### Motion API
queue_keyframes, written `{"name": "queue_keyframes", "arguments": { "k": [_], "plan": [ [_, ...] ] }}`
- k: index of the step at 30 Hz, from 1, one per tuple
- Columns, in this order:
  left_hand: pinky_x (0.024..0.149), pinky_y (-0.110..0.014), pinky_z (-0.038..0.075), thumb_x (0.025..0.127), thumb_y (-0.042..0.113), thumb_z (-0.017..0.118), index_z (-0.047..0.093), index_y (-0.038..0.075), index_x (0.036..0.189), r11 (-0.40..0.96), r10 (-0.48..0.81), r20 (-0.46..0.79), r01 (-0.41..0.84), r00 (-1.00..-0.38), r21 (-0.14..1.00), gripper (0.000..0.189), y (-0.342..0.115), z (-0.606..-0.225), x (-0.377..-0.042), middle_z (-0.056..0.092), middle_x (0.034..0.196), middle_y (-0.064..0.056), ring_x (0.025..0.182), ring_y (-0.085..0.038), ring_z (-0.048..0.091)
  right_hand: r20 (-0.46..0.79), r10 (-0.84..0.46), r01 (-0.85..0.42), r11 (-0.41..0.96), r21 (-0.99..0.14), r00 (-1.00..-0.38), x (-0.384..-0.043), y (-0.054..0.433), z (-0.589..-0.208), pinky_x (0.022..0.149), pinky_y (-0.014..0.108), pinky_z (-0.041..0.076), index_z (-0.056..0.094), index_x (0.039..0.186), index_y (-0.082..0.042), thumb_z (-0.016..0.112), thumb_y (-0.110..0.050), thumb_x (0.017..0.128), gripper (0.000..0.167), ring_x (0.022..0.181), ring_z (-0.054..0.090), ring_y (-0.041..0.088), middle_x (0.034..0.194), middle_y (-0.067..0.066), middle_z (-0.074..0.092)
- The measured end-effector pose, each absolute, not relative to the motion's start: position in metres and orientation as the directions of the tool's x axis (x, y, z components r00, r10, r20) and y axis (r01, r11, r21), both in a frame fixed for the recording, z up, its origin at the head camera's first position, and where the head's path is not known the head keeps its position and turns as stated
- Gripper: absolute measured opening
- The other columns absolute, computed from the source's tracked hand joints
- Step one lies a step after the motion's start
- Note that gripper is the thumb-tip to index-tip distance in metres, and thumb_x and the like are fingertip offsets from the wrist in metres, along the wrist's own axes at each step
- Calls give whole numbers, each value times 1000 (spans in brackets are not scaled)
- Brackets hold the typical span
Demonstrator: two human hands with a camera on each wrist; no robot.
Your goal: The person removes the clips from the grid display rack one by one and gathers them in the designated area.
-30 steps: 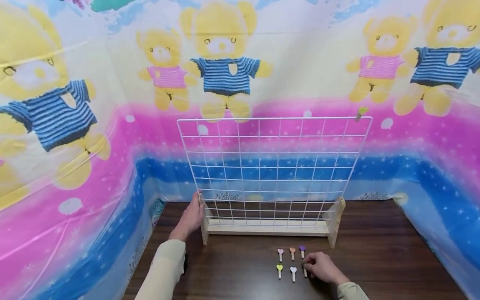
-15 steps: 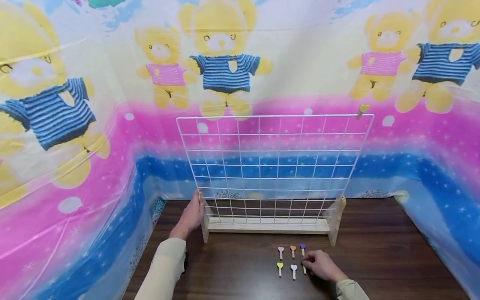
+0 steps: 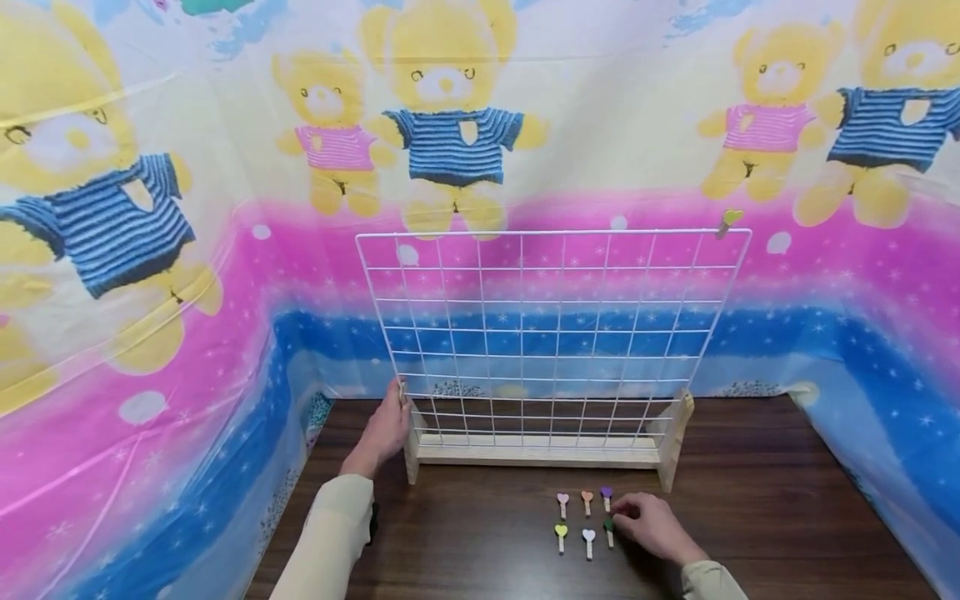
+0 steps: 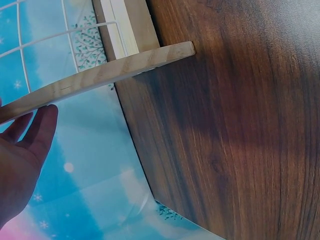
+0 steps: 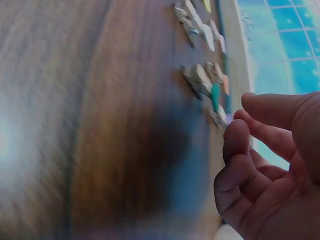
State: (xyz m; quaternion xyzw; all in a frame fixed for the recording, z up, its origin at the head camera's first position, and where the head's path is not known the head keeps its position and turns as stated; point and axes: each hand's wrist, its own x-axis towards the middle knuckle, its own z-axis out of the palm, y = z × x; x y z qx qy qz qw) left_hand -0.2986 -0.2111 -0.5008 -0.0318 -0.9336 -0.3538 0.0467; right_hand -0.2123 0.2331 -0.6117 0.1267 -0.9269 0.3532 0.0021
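A white wire grid rack (image 3: 555, 333) stands on wooden feet at the table's back. My left hand (image 3: 386, 429) grips its left wooden side (image 4: 95, 75); the fingers (image 4: 42, 130) lie against the outer face in the left wrist view. On the table, small wooden clothespins with heart tops form two rows: pink (image 3: 563, 505), orange (image 3: 587, 502) and purple (image 3: 607, 499) behind; yellow-green (image 3: 561, 538), white (image 3: 588, 543) and dark green (image 3: 609, 533) in front. My right hand (image 3: 654, 527) hovers right beside the dark green one, holding nothing, with thumb and forefinger apart in the right wrist view.
A yellow-green heart clothespin (image 3: 729, 222) is clipped to the grid's top bar near the right corner. Bear-print cloth (image 3: 600, 108) hangs behind and on both sides of the dark wooden table (image 3: 465, 533).
My right hand has let go of the dark green clothespin and drawn slightly up and right, so its heart now shows. The left hand has kept its hold on the rack.
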Motion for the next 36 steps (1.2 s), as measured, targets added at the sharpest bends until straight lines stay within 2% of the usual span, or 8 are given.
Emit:
{"name": "queue_keyframes", "arguments": {
  "k": [7, 12, 20, 29, 36],
  "plan": [
    [88, -54, 44, 104, 16, 34, 15, 11, 147, 745, 33, 95, 88, -995, 661, 48, -212, -501, -299, 43, 136, -26, 112, -40, 54, 47, -112, -115, 737, -666, -993, -216, 244, -581, 63, 29, 47, 71, 91, -9, 70, -7, 83, 8, 73, 58, 10, 83, -4, 64],
    [89, -54, 43, 104, 17, 34, 14, 10, 149, 741, 34, 79, 79, -996, 667, 49, -212, -502, -299, 41, 138, -25, 115, -40, 52, 52, -89, -101, 737, -668, -995, -217, 253, -547, 60, 30, 46, 71, 97, -7, 68, -8, 86, 12, 74, 56, 13, 87, 0, 65],
    [91, -55, 42, 104, 16, 34, 14, 11, 148, 739, 31, 80, 77, -996, 669, 49, -211, -501, -298, 41, 138, -26, 115, -40, 51, 213, -123, -233, 739, -632, -969, -221, 268, -486, 47, 26, 42, 69, 105, -6, 67, -13, 88, 19, 61, 51, 12, 81, -1, 62],
    [88, -55, 43, 103, 14, 36, 16, 11, 148, 742, 27, 100, 87, -995, 665, 49, -211, -500, -297, 45, 134, -25, 112, -40, 53, 415, -136, -360, 768, -529, -899, -226, 283, -406, 45, 26, 39, 68, 108, -10, 64, -24, 92, 22, 56, 47, 12, 72, -1, 56],
    [88, -54, 44, 104, 15, 35, 14, 9, 149, 735, 33, 97, 90, -995, 672, 51, -211, -500, -298, 42, 137, -26, 112, -39, 53, 545, -121, -441, 741, -507, -830, -231, 287, -360, 41, 26, 37, 69, 107, -11, 65, -20, 91, 19, 50, 48, 11, 65, 0, 58]
  ]
}}
